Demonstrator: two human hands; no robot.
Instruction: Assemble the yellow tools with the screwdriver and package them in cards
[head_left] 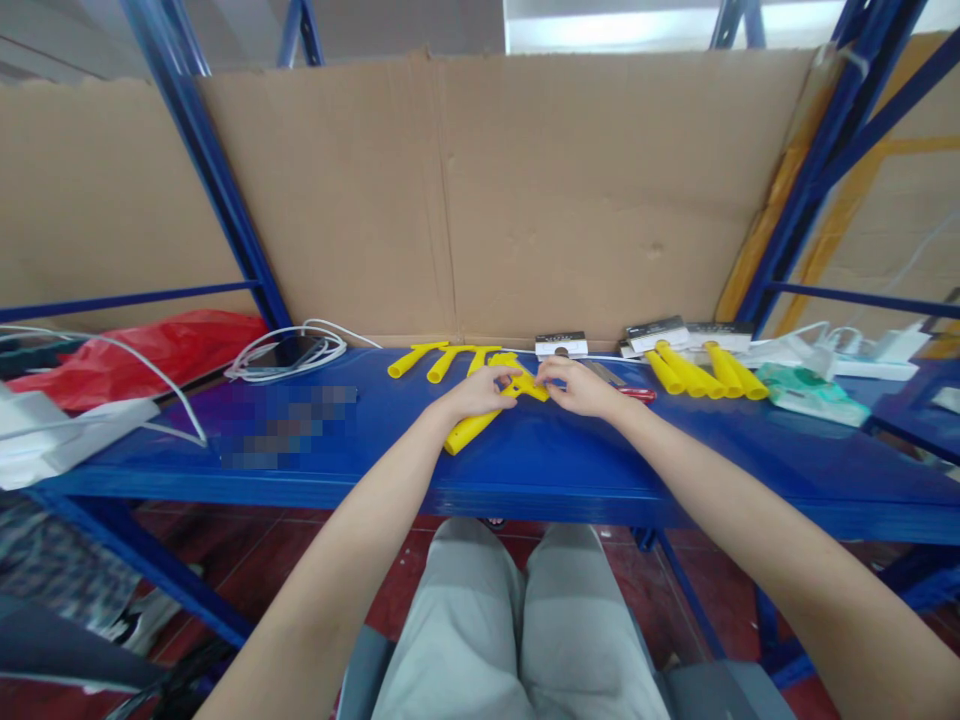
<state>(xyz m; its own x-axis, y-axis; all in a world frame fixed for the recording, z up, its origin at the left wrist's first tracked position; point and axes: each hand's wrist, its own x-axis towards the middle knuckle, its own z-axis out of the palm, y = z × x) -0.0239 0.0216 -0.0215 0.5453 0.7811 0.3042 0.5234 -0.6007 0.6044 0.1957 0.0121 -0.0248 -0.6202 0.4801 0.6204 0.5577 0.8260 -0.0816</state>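
Observation:
My left hand (482, 391) is closed around a yellow plastic piece (471, 430) with a tube-like handle, held low over the blue table (375, 440). The handle points toward the table's front edge. My right hand (574, 386) is at the other end of the same piece, its fingers pinched close to the yellow head; what lies between the fingertips is too small to make out. Behind my left hand, more yellow pieces (409, 360) lie in a row. A red-handled tool (637, 395) rests just right of my right hand.
Several yellow handles (697, 377) lean by small boxes (656, 333) at the right, near a green-white packet (814, 393). At the left are a coiled white cable (289, 365), a red bag (165, 350) and a white power strip (75, 440). A cardboard panel (525, 190) stands behind.

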